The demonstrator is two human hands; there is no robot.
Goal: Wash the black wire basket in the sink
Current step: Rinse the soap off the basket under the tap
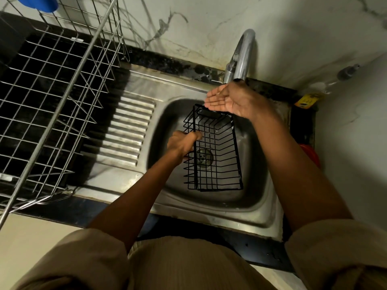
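While left hand [182, 143] grips black wire basket [215, 155] rim | right hand [232, 101] cupped open beneath faucet [240, 57]

Black wire basket [215, 151] — dull steel sink [247, 197].

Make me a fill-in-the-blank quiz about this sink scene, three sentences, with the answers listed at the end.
1. The left hand grips the black wire basket over the steel sink's ____ hole.
2. The right hand, palm up, is cupped under the curved chrome ____.
3. The large silver wire rack stands to the ____ of the sink.

Missing words: drain; tap; left
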